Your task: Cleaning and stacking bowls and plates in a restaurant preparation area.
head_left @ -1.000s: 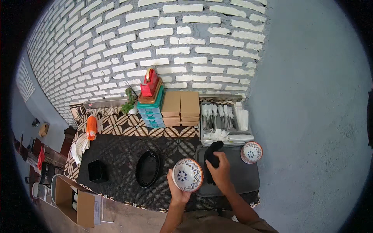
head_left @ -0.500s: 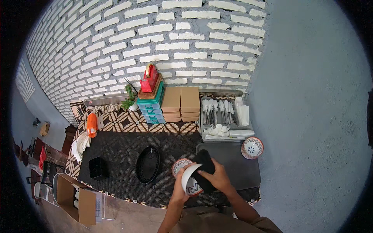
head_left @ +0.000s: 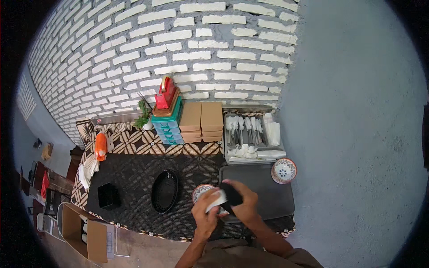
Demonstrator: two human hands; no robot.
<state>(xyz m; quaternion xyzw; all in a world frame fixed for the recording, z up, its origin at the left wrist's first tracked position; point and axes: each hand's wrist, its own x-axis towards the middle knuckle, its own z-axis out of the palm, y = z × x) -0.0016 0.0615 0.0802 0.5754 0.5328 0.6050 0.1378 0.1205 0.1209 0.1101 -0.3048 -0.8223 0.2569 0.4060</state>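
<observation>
My left hand (head_left: 204, 215) grips a small white bowl (head_left: 217, 202), tilted over the front of the table. In my right hand (head_left: 248, 205) is a bunched black cloth (head_left: 233, 194), pressed against the bowl. Fingers and cloth cover much of the bowl. Just beyond my left hand a patterned bowl (head_left: 202, 191) with an orange rim sits on the table, partly hidden. Another patterned rim shows in part under my hands. To the right, one more patterned bowl (head_left: 284, 170) stands at the far right corner of a dark grey tray (head_left: 268, 201).
A black oval basket (head_left: 165, 192) and a black square container (head_left: 108, 196) lie leftward. At the back stand a cutlery tray (head_left: 227, 154), brown boxes (head_left: 212, 117), teal-lidded drawers (head_left: 168, 125) and a red tape dispenser (head_left: 165, 96). An open carton (head_left: 97, 241) is at lower left.
My hands have drawn closer around the bowl, which has turned and shows less of its rim. The cloth has shifted with my right hand. The whole view has moved slightly.
</observation>
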